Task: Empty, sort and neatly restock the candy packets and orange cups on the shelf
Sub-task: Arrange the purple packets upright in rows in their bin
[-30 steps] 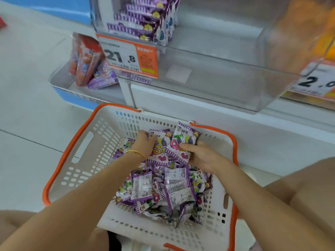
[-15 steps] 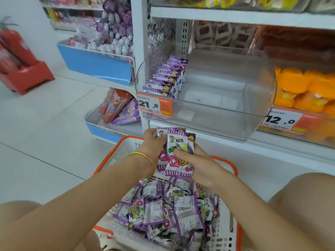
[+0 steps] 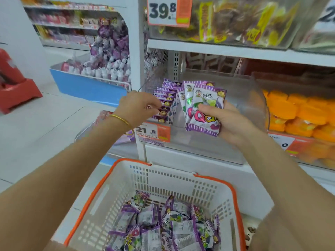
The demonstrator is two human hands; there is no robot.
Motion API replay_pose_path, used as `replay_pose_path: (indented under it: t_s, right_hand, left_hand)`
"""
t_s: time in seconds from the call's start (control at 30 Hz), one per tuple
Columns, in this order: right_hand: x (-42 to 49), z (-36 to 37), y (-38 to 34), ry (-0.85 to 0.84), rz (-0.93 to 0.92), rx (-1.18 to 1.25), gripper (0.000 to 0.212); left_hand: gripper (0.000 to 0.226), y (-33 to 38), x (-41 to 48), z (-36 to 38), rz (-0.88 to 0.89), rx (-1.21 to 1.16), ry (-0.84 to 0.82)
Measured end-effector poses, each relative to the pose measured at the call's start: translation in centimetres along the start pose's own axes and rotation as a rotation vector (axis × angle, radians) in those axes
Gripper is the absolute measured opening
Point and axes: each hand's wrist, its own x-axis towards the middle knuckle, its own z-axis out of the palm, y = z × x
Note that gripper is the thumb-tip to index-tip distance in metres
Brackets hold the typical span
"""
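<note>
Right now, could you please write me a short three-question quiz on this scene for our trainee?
1. True or false: the right hand holds a stack of candy packets.
2. Which price shows on the clear bin with the standing row? A 21.8, B 5.5, C 99.0
3. Fill in: the loose packets lie in a white ___ with an orange rim.
Key: 1 true; 2 A; 3 basket.
</note>
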Motion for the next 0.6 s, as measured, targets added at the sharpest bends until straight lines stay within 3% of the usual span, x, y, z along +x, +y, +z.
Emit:
replay_pose_path:
  t_s: [0.1, 0.2, 0.37, 0.6]
  right_hand:
    - [2.4, -0.6, -0.5, -0.03, 0.061, -0.047, 0.043]
    - [4.5, -0.6, -0.5, -0.106, 0.143, -0.016, 0.038]
    - [7.0, 0.2, 0.5, -0.162, 0.213, 0.061, 0.033]
    - [8.5, 0.6, 2.5, -0.145, 0.302, 0.111, 0.026]
  left_hand:
    - [0.019, -1.0, 3.1, 0.0, 0.106, 0.432, -0.289]
    - [0.019, -1.1, 5.3, 0.3, 0.216, 0.633, -0.387]
    - [0.023, -1.6, 7.4, 1.2, 0.273, 0.781, -0.417]
    - [0.026, -2.7, 8.0, 1.4, 0.268, 0.767, -0.318]
